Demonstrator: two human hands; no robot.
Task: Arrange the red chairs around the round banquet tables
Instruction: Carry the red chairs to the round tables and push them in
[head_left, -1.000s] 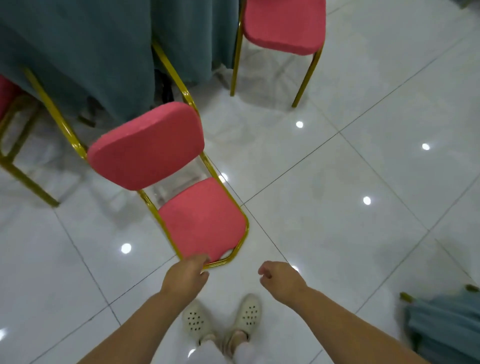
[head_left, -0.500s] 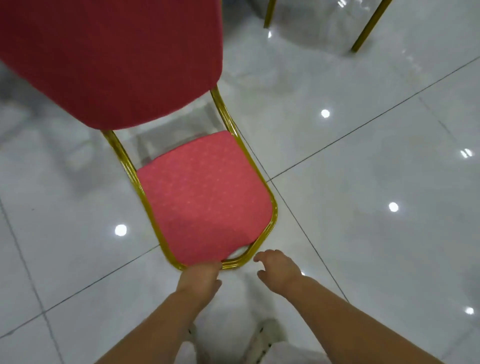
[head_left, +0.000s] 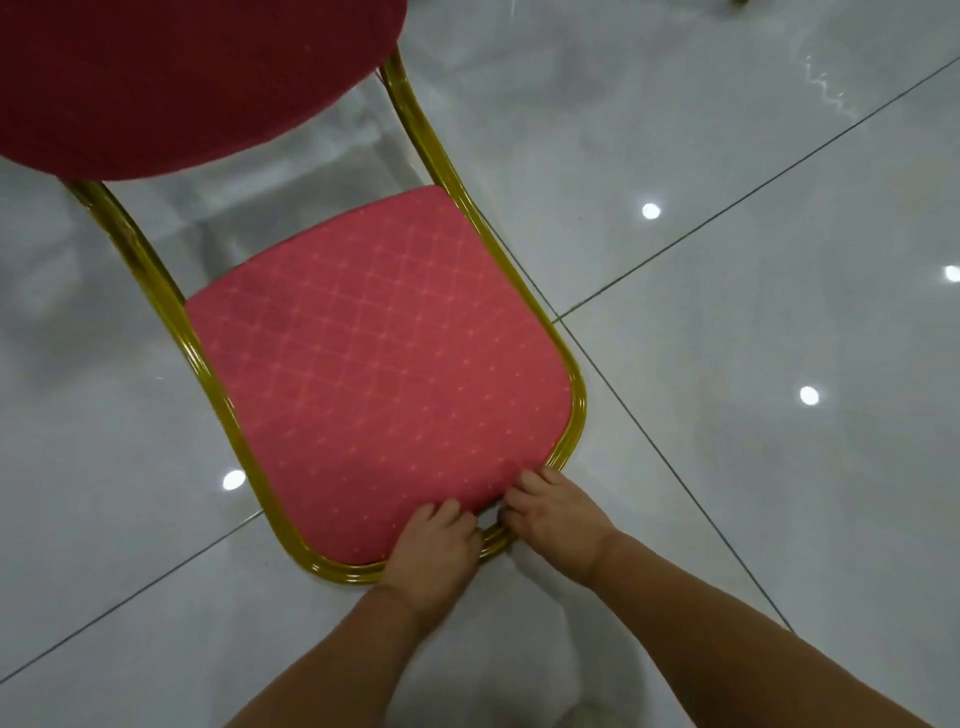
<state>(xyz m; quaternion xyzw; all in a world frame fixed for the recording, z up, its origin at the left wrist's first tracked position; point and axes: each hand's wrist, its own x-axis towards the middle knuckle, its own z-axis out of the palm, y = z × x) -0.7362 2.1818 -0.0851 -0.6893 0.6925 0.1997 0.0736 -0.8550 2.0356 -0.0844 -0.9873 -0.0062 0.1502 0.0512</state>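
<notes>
Red fabric with a faint diamond pattern covers the seat of the red chair (head_left: 374, 374), which we find directly ahead of the person, its gold tube frame (head_left: 171, 306) running up either side to the darker backrest (head_left: 171, 78) at the top of the view. The chair's long axis runs away from us, front edge nearest, backrest farthest and leaning a little left.

Both hands sit at that front edge. The left hand (head_left: 431, 551) grips the lip of the seat and frame, fingers curled over the cushion. The right hand (head_left: 550, 519) lies just beside it, toward the front right corner, fingers curled onto the cushion edge; we judge it a grip, though how far the fingers wrap under is hidden. The hands are nearly touching, so the hold is narrow and off-centre to the right.

No banquet table shows here; we note only grey glossy floor tiles (head_left: 753, 467) around the chair. We judge that the chair is yet to be placed. With so close a hold at one end, it may swing about as it is pushed or dragged.
</notes>
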